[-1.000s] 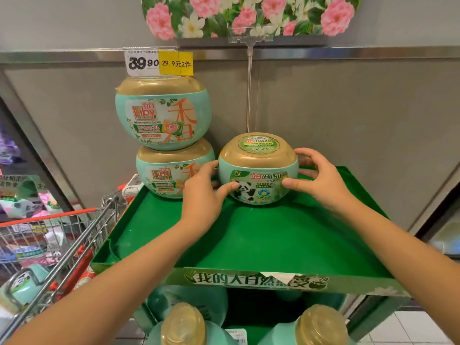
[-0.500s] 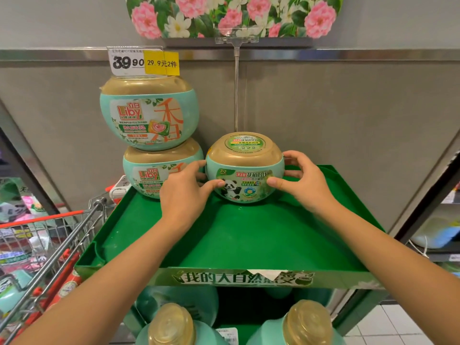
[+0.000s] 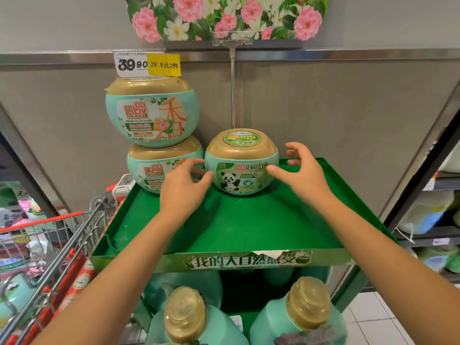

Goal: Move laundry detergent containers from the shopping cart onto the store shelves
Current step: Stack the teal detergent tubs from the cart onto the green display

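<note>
The panda tub (image 3: 241, 170) stands upright at the back of the green shelf tray (image 3: 249, 225), just beside the stacked Liby tubs (image 3: 151, 135), between the two hands. The left hand (image 3: 183, 190) curves at its left flank, thumb tip (image 3: 207, 176) at the tub's edge and fingers reaching into the gap beside the lower Liby tub; whether they grip cannot be told. The right hand (image 3: 302, 178) lies spread on the other side, its thumb (image 3: 272, 169) against the label, its fingers (image 3: 295, 147) loosely curled and apart from the tub's wall.
</note>
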{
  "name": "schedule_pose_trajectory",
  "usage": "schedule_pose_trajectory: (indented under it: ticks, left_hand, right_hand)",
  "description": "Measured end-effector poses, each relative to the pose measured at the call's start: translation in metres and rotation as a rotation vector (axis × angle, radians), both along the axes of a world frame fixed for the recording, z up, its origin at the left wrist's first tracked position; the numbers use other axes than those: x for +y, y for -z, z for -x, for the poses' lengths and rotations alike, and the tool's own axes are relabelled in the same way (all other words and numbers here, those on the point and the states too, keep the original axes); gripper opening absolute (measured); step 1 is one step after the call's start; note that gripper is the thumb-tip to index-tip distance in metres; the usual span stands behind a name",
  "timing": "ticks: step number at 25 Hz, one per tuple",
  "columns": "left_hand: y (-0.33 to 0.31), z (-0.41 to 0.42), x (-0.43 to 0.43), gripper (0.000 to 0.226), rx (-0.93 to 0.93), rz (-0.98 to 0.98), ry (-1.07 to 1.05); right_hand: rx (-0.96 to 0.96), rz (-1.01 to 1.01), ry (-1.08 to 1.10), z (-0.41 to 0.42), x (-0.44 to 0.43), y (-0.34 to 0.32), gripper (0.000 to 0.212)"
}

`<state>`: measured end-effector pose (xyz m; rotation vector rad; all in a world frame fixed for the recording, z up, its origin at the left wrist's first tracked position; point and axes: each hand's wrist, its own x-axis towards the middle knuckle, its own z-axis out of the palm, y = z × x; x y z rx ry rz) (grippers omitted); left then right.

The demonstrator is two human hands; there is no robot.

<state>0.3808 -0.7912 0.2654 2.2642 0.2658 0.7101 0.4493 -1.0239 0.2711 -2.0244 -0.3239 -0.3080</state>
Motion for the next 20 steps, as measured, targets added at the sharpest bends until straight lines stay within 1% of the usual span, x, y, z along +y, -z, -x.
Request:
schedule_pose_trajectory:
  ticks: [2, 3, 5, 7, 9, 12, 15, 17, 20]
  left_hand:
    - [-0.005, 0.016, -0.001, 0.020, -0.025, 0.163, 0.069]
    - [-0.008, 0.028, -0.003, 0.015, -0.050, 0.256, 0.108]
    - [-0.012, 0.059, -0.009, 0.013, -0.121, 0.396, 0.155]
    - [-0.010, 0.099, -0.016, 0.017, -0.179, 0.460, 0.159]
    - [-0.001, 0.143, -0.024, 0.019, -0.203, 0.485, 0.121]
    - [0.023, 0.212, -0.038, 0.021, -0.207, 0.526, -0.019]
    - [0.057, 0.282, -0.052, 0.021, -0.156, 0.593, -0.166]
    - [0.082, 0.334, -0.062, 0.019, -0.107, 0.660, -0.296]
    - [0.117, 0.409, -0.077, 0.017, -0.024, 0.705, -0.496]
  right_hand:
    - [-0.072, -0.056, 0.053, 0.023, 0.002, -0.001, 0.045]
    - [-0.099, -0.106, 0.040, 0.036, 0.002, -0.002, 0.034]
    - [-0.109, -0.217, -0.057, 0.066, 0.001, -0.001, 0.018]
    - [-0.084, -0.294, -0.193, 0.098, 0.000, 0.001, 0.009]
    - [-0.056, -0.343, -0.317, 0.131, 0.000, 0.008, 0.011]
    - [0.004, -0.377, -0.489, 0.176, 0.001, 0.025, 0.014]
    - [0.121, -0.308, -0.667, 0.217, 0.007, 0.052, 0.015]
    - [0.235, -0.245, -0.773, 0.248, 0.015, 0.076, 0.017]
    - [0.388, -0.142, -0.926, 0.296, 0.028, 0.109, 0.018]
